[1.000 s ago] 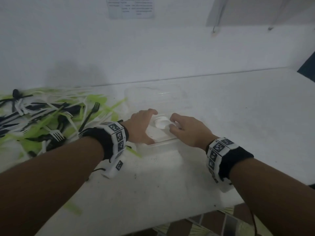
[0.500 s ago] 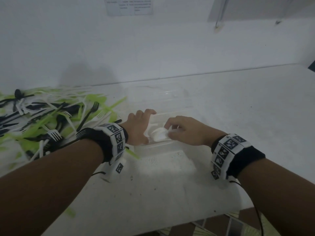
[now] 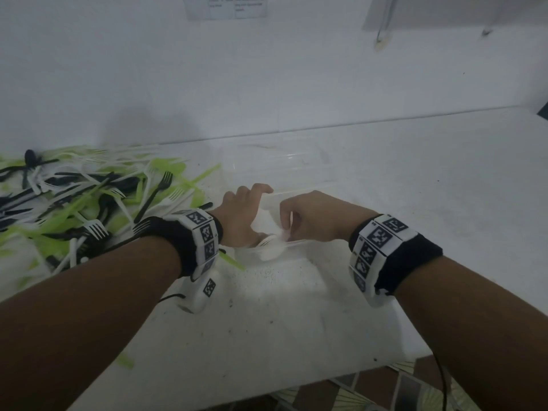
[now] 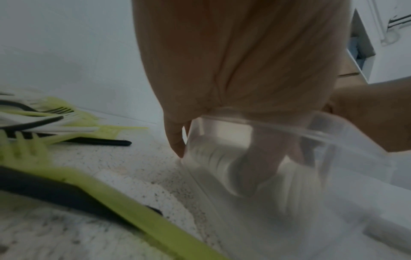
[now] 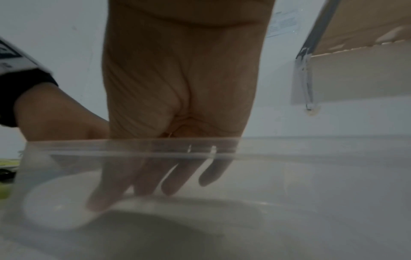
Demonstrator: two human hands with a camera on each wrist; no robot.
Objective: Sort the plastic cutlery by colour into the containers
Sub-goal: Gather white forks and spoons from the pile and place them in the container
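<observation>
A clear plastic container (image 3: 308, 243) stands mid-table in the head view. My left hand (image 3: 243, 209) grips its left wall, with fingers inside and one finger outside in the left wrist view (image 4: 175, 140). My right hand (image 3: 311, 218) reaches down into the near left corner and pinches a white spoon (image 3: 271, 252) that lies low in the container. Through the container's wall (image 5: 311, 149) the right fingertips (image 5: 100, 202) rest on the spoon's white bowl (image 5: 51, 207). A mixed heap of green, black and white cutlery (image 3: 74, 203) covers the table's left side.
Another clear container (image 3: 281, 164) seems to stand just behind the first. A green knife (image 3: 234, 262) lies by my left wrist and a green piece (image 3: 124, 361) near the front edge. The white wall is close behind. The table edge (image 3: 385, 366) runs near my right forearm.
My right hand has lowered the white spoon from rim height down into the container's near left corner. The left hand has kept its grip on the container's left wall.
</observation>
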